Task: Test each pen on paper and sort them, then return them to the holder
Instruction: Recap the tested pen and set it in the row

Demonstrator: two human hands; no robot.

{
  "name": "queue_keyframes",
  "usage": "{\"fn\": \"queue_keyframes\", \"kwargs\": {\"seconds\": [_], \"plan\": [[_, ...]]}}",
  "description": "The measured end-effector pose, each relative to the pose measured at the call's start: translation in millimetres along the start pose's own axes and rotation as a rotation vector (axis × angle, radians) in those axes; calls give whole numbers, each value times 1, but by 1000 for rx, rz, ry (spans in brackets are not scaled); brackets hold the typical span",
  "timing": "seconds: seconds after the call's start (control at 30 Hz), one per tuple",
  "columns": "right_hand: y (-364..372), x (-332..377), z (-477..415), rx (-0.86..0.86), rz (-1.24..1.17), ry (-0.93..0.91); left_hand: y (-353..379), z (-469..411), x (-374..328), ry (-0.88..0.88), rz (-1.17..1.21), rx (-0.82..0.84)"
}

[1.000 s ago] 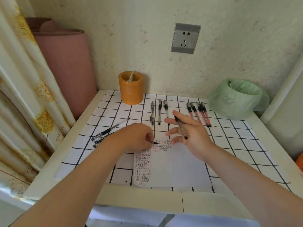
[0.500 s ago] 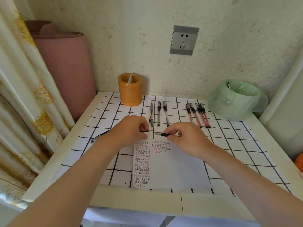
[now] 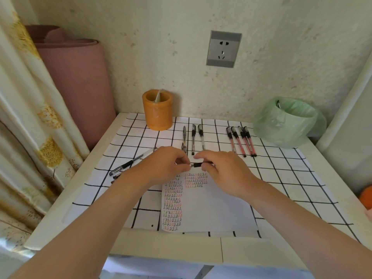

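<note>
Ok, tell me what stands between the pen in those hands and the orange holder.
Nothing upright does. Between the pen and the holder lies only checked cloth, with three black pens flat beside that line.

A black pen [image 3: 198,164] is being pinched level between the left hand [image 3: 165,166] and right hand [image 3: 223,171] above the scribbled paper [image 3: 211,208], while three black pens [image 3: 193,137] and four red pens [image 3: 238,140] are lying in rows right of the orange holder [image 3: 158,111].
</note>
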State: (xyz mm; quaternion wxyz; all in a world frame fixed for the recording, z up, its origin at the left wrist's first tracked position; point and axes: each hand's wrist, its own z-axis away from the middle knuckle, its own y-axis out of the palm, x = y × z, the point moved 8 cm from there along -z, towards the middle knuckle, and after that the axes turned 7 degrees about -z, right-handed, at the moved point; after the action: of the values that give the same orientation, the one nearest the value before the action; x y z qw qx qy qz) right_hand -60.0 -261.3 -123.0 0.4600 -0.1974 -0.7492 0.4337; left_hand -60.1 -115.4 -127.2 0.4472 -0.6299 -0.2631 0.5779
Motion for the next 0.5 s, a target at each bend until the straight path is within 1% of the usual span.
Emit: {"fn": "queue_keyframes", "kwargs": {"seconds": [0.1, 0.17, 0.23, 0.3, 0.37, 0.5], "plan": [[3, 11, 2, 18, 287, -88, 8, -1, -3, -28, 80, 53], [5, 16, 3, 27, 397, -112, 14, 0, -6, -46, 161, 113], [6, 17, 3, 38, 443, -113, 22, 3, -10, -53, 241, 175], [10, 18, 1, 88, 498, -110, 28, 5, -12, -62, 281, 220], [13, 20, 1, 98, 516, -127, 33, 7, -12, -82, 323, 270], [8, 29, 1, -28, 444, -174, 33, 10, -12, -106, 429, 315]]}}
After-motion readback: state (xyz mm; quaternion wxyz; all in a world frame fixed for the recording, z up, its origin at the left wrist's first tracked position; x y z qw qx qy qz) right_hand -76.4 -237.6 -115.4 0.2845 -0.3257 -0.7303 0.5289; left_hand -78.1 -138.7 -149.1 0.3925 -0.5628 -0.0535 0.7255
